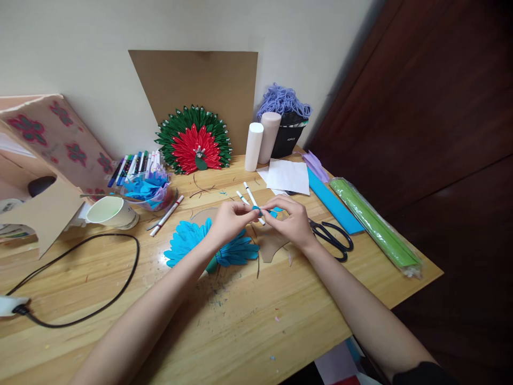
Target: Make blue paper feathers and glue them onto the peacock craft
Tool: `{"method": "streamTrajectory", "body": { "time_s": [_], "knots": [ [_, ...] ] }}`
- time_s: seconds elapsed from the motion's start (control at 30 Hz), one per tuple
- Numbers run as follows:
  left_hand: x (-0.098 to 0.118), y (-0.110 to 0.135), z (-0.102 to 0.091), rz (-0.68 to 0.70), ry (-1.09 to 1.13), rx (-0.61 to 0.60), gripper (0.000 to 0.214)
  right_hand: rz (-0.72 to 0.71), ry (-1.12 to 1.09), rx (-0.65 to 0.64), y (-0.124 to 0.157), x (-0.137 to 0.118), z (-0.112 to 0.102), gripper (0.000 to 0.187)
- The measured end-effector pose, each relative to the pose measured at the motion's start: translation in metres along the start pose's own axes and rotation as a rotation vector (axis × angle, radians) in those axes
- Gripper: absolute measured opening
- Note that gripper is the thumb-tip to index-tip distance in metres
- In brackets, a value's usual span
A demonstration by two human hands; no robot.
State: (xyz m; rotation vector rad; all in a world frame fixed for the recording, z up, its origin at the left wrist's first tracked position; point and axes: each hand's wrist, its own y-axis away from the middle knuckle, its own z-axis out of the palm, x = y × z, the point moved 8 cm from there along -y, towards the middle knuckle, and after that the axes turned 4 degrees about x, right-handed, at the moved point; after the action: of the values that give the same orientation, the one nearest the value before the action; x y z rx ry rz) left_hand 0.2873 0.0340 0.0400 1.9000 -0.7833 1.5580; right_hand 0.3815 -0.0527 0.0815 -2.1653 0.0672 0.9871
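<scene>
My left hand [230, 218] and my right hand [292, 219] meet over the middle of the wooden table [248, 315], both pinched on a small piece of blue paper [265, 212]. Two white marker pens [249, 197] lie just behind my fingers. Under my left wrist lies a fan of blue paper petals [188, 240] glued on a brown card shape [270, 243]. Black scissors [333, 238] lie right beside my right hand.
A red and green paper fan [194, 140], a brown card sheet [200, 85], two white rolls [261, 140] and a black pot with purple yarn [286, 120] stand at the back. Green paper pack [374, 227], blue strip [331, 200], white sheets [287, 175] right. Paper cup [110, 212], bowl of blue pieces [149, 190], pens [134, 164], black cable [92, 278] left.
</scene>
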Motion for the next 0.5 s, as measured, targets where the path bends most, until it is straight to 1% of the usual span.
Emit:
{"method": "streamTrajectory", "body": {
  "time_s": [0.13, 0.27, 0.4, 0.5],
  "knots": [
    [-0.005, -0.001, 0.000, -0.121, 0.112, -0.070, 0.023, -0.126, 0.050, 0.018, 0.001, -0.010, -0.002, 0.008],
    [-0.003, 0.000, 0.001, -0.194, 0.193, -0.136, 0.021, -0.234, 0.093, -0.002, 0.003, -0.016, -0.002, 0.011],
    [-0.006, 0.001, 0.002, -0.244, 0.200, -0.150, 0.020, -0.306, 0.161, -0.060, 0.005, -0.020, 0.001, 0.015],
    [-0.009, 0.000, 0.001, -0.260, 0.208, -0.130, 0.025, -0.350, 0.196, -0.092, 0.006, -0.023, 0.004, 0.017]
  ]
}}
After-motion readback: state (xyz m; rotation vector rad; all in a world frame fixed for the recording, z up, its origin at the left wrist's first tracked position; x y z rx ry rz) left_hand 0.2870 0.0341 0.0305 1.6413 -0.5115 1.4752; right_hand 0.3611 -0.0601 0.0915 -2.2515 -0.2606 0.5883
